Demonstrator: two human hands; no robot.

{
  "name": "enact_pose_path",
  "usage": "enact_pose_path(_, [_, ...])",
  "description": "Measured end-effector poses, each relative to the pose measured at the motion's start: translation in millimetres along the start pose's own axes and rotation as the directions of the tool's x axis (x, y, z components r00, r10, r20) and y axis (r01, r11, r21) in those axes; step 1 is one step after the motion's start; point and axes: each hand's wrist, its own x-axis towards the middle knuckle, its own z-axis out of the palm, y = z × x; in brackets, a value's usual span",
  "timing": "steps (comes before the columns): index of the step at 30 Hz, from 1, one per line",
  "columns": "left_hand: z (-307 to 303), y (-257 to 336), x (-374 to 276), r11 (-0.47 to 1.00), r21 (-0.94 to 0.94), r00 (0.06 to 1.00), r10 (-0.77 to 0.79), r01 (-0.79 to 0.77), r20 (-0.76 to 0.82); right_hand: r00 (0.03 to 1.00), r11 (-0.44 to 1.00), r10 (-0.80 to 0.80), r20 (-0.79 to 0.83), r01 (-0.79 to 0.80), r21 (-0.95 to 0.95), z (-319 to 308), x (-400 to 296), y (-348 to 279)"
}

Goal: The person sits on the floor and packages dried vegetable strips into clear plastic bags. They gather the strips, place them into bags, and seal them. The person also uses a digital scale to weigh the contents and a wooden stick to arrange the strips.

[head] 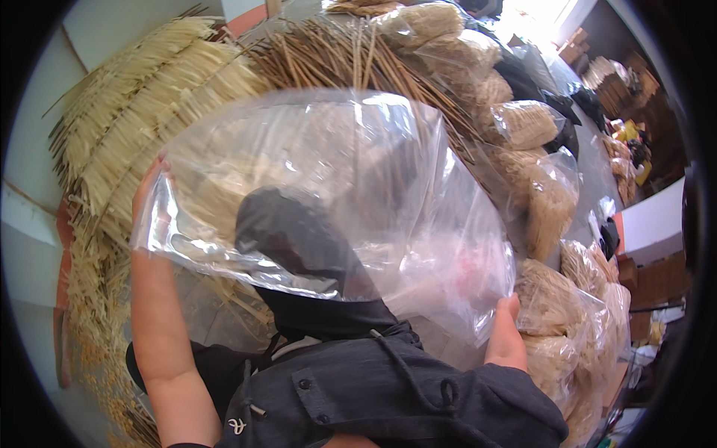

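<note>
A large clear plastic bag (336, 168) is spread wide between my two hands, in front of my body and over my knees. My left hand (154, 187) grips its left edge, partly seen through the film. At the lower right, my right hand (507, 308) pinches the bag's other edge. Through the plastic show my dark-clothed leg, pale dried strips and a reddish patch too blurred to name. Beyond the bag lies a heap of thin brown sticks (313, 53). Layered bundles of pale dried strips (145, 95) lie to the left.
Clear bags packed with pale dried strands (552, 196) line the right side, with more bags (543, 302) close by my right arm. Loose scraps (95, 336) litter the floor at the left, beside a white wall (33, 140). Cardboard boxes (613, 92) stand far right.
</note>
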Motion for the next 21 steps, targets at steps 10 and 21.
enact_pose_path(10, [-307, -10, -1, 0.987, -0.15, 0.959, 0.016, -0.06, -0.282, 0.973, 0.99, -0.136, -0.187, 0.139, 0.003, -27, -23, -90])
enact_pose_path(21, [-320, 1, -59, 0.998, -0.066, 0.861, -0.028, -0.006, -0.507, 0.152, 0.027, -0.776, 0.612, 0.978, -0.209, 87, -258, -225])
